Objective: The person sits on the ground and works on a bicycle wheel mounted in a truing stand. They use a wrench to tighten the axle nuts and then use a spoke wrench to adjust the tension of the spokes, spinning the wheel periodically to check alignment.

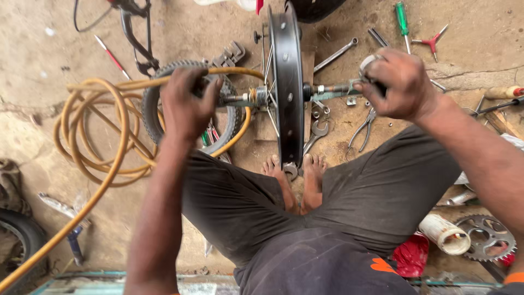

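Dusty concrete floor [43, 49] spreads under the seated person, strewn with tools. Between the bare feet [297, 169] stands a black wheel rim [287, 82], upright and edge-on to the camera, its axle [327, 89] sticking out to both sides. The left hand [185, 104] has its grip closed around the axle's left end; the right hand [398, 84] is clamped on the right end (a metal tool seems to sit in it, though I cannot tell which kind). A coiled yellow hose [98, 136] and a knobby tyre [155, 93] lie left. Pliers [361, 130], spanners [334, 55], a green-handled screwdriver [402, 19] and a sprocket [486, 236] lie right.
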